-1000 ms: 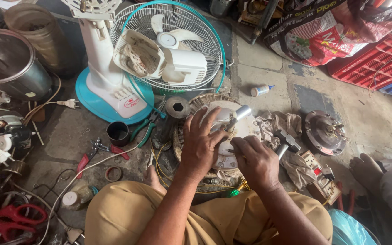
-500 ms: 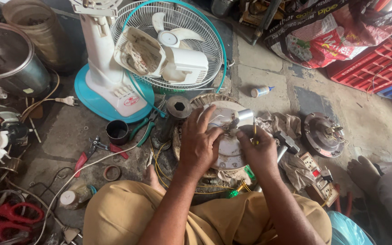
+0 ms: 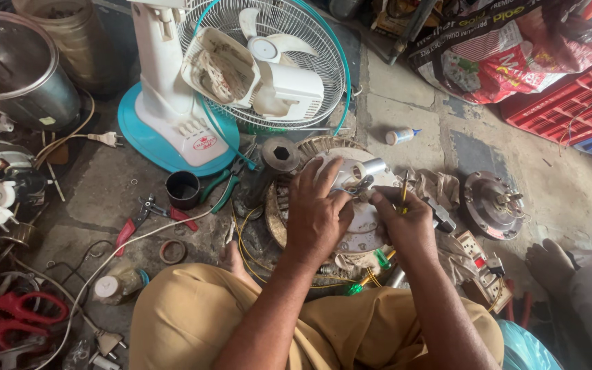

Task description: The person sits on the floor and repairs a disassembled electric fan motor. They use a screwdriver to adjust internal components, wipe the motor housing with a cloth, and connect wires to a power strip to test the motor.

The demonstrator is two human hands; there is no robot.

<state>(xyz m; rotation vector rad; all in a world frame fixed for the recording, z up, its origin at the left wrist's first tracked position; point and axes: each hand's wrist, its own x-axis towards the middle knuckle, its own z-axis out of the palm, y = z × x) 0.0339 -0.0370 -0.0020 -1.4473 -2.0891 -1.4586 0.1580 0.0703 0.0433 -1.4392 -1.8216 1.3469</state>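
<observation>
While the person sits cross-legged on the concrete floor (image 3: 412, 116), the largest thing before them is a white pedestal fan with a teal wire guard and teal round base (image 3: 241, 75), lying tilted at the top of the view. Left of it stands a round steel pot (image 3: 15, 68). At far right, red plastic crates (image 3: 570, 103) sit beside a printed sack (image 3: 501, 55).

Directly in front of the knees lies the round white motor housing ringed with copper windings (image 3: 361, 219), flat on the floor between both hands. The left hand (image 3: 316, 212) rests on top of it, palm down, fingers spread apart over the white cover, fingertips near the small silver shaft end (image 3: 371, 168) at the middle. The right hand (image 3: 405, 223) is just beside it, fingers curled together and clamped on a thin yellow-handled screwdriver (image 3: 404, 192), whose shaft rises upright above the knuckles; its tip is hidden.

Right of the housing lies a dark round metal motor cover (image 3: 491, 205). To the left lie green-handled pliers (image 3: 224, 185), a small black cup (image 3: 183, 188) and red-handled pliers (image 3: 131, 229). A small white glue bottle with blue cap (image 3: 402, 136) lies behind the housing.
</observation>
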